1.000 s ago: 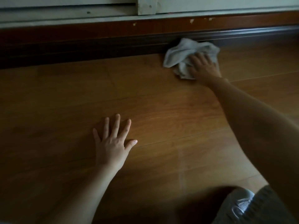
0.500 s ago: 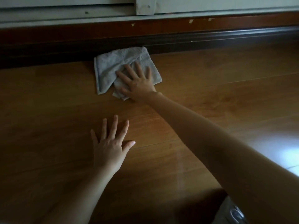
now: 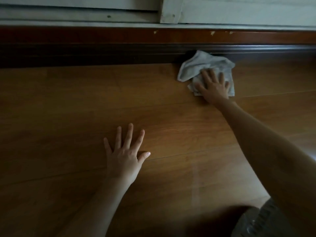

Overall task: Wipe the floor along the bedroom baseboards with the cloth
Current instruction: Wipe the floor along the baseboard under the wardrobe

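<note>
Your cloth [image 3: 203,68] is a pale grey rag, crumpled and folded over itself, lying on the wooden floor [image 3: 68,103] up on the right side of the view. Its far corner is pushed up against the dark baseboard [image 3: 102,53], touching it where the floor meets the wall. Your right hand [image 3: 213,87] lies flat on the near part of the cloth, palm down, its grip spread: the fingers are straight and fanned out, pressing the fabric onto the boards rather than bunching it. The left end of the cloth sticks out loose past your thumb.

Your left hand [image 3: 124,156] is well apart from the cloth, nearer to you and toward the middle of the floor. It too is spread flat, palm down on the boards, holding nothing, with its fingers pointing toward the wall.

Above the dark baseboard runs a reddish-brown wooden strip [image 3: 171,35] with a few small pale chips along its top edge. Over that is pale, whitish panelling [image 3: 77,16] with an upright piece [image 3: 171,10] standing in it. Between the cloth and the baseboard nothing stands in the way. At the bottom right corner a bit of grey ribbed fabric [image 3: 266,218] of your clothing shows, dim and blurred.
</note>
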Demonstrator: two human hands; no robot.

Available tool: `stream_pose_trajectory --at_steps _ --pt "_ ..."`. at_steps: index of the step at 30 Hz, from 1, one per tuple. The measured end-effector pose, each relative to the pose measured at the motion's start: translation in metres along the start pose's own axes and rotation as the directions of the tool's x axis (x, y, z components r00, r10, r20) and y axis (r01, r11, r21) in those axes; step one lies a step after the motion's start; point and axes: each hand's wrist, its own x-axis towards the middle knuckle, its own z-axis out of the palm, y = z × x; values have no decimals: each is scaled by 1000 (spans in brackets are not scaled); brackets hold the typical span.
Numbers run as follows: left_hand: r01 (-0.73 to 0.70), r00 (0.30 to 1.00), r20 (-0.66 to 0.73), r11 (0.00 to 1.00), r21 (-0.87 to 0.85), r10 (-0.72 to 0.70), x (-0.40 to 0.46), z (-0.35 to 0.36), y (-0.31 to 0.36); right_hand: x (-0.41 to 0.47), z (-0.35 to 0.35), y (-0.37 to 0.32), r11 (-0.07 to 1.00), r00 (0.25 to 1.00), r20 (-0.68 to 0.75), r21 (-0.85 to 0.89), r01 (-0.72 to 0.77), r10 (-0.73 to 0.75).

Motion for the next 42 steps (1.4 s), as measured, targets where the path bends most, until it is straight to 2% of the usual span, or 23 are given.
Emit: stream_pose_trajectory --at_steps 3,6,9,12,15,17,19,22,24,26,29,31,33,39,42 --pt "12 999 33 1000 13 -12 -2 -3 1 -8 10 -83 943 945 9 -71 326 -327" --pt "11 1000 16 1000 22 -11 -1 -5 2 -7 16 -186 784 800 64 -169 597 -596" --pt "17 1000 10 999 31 -17 -1 -3 2 -14 16 -261 613 654 149 -246 751 -741" --pt "-7 998 -69 1000 -18 6 -1 -2 1 -12 13 -250 426 493 208 -297 855 -845" --pt "-5 998 -58 1000 -24 3 0 1 0 16 2 -182 330 412 243 -316 889 -878" --pt "-8 995 -100 1000 -28 5 0 2 0 35 -9 -145 364 442 264 -295 883 -857" --pt "-11 990 -138 1000 -23 8 0 5 -1 36 -15 -133 505 545 268 -206 838 -794" --pt "-17 983 -183 1000 -11 14 -1 10 -2 12 3 -166 639 661 116 -180 748 -741" --pt "-15 978 -210 1000 -2 14 -1 11 -2 -3 21 -205 698 719 85 -187 692 -690" --pt "-14 972 -236 1000 -2 13 -2 11 -2 -12 30 -250 687 700 65 -150 711 -711" --pt "-12 967 -254 1000 -8 9 -2 13 -3 -14 32 -307 504 528 115 -186 843 -841" --pt "-14 966 -258 1000 -13 10 -2 15 -3 -5 33 -317 370 412 190 -223 902 -891" --pt "-8 967 -256 1000 -19 2 -2 16 -3 6 29 -303 331 365 188 -190 924 -912" --pt "-13 965 -260 1000 -28 6 -2 17 -4 25 11 -169 499 502 121 -60 865 -856" --pt "-15 963 -269 1000 -18 9 -2 16 -4 17 8 -154 584 584 115 -37 811 -803"
